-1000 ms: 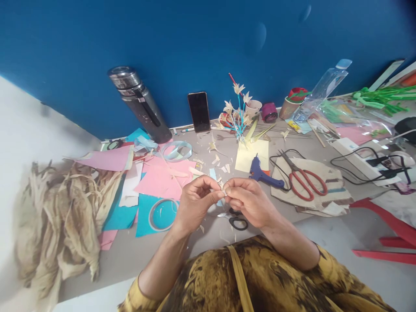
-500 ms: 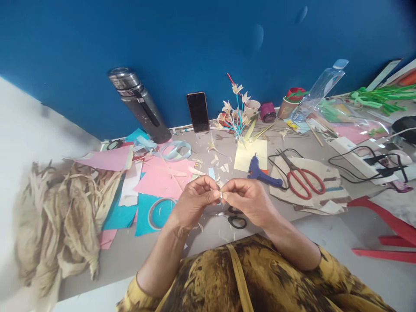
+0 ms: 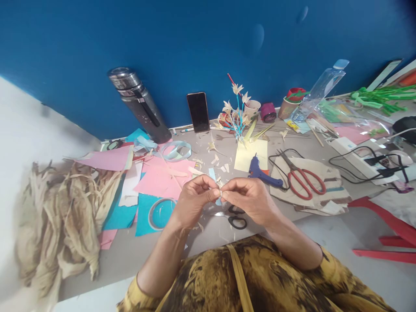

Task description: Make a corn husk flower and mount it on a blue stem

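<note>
My left hand [image 3: 192, 203] and my right hand [image 3: 249, 200] meet fingertip to fingertip above the table's front. Both pinch a tiny pale piece of husk [image 3: 220, 193] between thumbs and forefingers. Below the hands lie small black-handled scissors [image 3: 236, 220]. Scraps of pale husk [image 3: 224, 168] are scattered just beyond the hands. A little stand of pale husk flowers on blue stems [image 3: 238, 112] rises near the wall.
Dried corn husks [image 3: 61, 216] pile at the left. Pink and blue paper sheets [image 3: 162, 177], tape rings, a dark flask [image 3: 139, 104] and a phone [image 3: 198, 112] are behind. A blue glue gun [image 3: 260, 172], red scissors [image 3: 302, 177], cables and a power strip [image 3: 364, 162] lie to the right.
The two hands have shifted slightly left and worked the small piece between their fingertips. Nothing else on the table has moved.
</note>
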Motion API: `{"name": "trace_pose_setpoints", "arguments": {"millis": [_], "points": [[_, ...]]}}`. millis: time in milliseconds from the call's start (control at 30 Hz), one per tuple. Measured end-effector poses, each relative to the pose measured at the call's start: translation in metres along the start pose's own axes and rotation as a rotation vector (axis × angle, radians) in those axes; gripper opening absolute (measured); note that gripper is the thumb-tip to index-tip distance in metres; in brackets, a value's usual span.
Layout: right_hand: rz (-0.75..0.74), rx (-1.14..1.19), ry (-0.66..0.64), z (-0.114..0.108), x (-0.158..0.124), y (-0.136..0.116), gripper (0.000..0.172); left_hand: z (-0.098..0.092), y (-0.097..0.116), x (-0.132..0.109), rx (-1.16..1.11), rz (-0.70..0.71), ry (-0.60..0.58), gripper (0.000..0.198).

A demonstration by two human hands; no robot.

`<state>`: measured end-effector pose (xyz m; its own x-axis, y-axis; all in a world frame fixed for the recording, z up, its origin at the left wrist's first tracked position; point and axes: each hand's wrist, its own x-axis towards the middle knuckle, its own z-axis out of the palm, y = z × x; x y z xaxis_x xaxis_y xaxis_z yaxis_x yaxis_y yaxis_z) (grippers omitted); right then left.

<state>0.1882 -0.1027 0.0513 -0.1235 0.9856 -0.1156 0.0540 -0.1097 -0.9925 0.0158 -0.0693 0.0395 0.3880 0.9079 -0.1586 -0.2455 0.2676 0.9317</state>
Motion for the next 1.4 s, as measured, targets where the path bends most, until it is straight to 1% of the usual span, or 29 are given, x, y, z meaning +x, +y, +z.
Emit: {"name": "trace_pose_setpoints", "arguments": {"millis": [200, 333, 500, 700, 933, 1067, 1200, 1300, 1367, 1400], "points": [[0.007, 0.012, 0.0, 0.0004, 0.0022, -0.0008, 0.017, -0.0001, 0.0009, -0.0017, 0.07, 0.024, 0.065, 0.023], [0.018, -0.008, 0.028, 0.0019, 0.0038, -0.001, 0.014, 0.0015, 0.0014, -0.0024, 0.131, 0.045, 0.122, 0.023], [0.045, -0.013, 0.048, 0.0045, 0.005, -0.0015, 0.013, 0.0015, 0.0018, -0.0025, 0.15, 0.063, 0.126, 0.023], [0.046, -0.014, 0.066, 0.0074, 0.0052, -0.0041, 0.012, 0.0011, 0.0025, -0.0019, 0.104, 0.042, 0.071, 0.02], [0.073, 0.005, 0.019, 0.0056, 0.0041, -0.0062, 0.014, -0.0055, -0.0027, 0.0008, 0.068, -0.007, -0.009, 0.021], [0.073, 0.005, -0.011, 0.0028, 0.0035, -0.0041, 0.013, -0.0061, -0.003, 0.0019, 0.001, -0.075, -0.075, 0.024], [0.034, 0.05, -0.066, -0.0002, 0.0019, -0.0024, 0.012, -0.0043, -0.001, 0.0028, -0.132, -0.193, -0.172, 0.029], [0.03, 0.087, -0.104, -0.0013, 0.0006, -0.0019, 0.011, -0.0032, -0.0004, 0.003, -0.181, -0.253, -0.224, 0.031], [0.03, 0.079, -0.093, -0.0011, 0.0002, -0.0015, 0.011, -0.002, -0.0003, 0.0028, -0.182, -0.257, -0.225, 0.031], [0.031, 0.062, -0.076, -0.0007, 0.0002, -0.001, 0.011, -0.0011, -0.0004, 0.0025, -0.165, -0.241, -0.202, 0.032]]}}
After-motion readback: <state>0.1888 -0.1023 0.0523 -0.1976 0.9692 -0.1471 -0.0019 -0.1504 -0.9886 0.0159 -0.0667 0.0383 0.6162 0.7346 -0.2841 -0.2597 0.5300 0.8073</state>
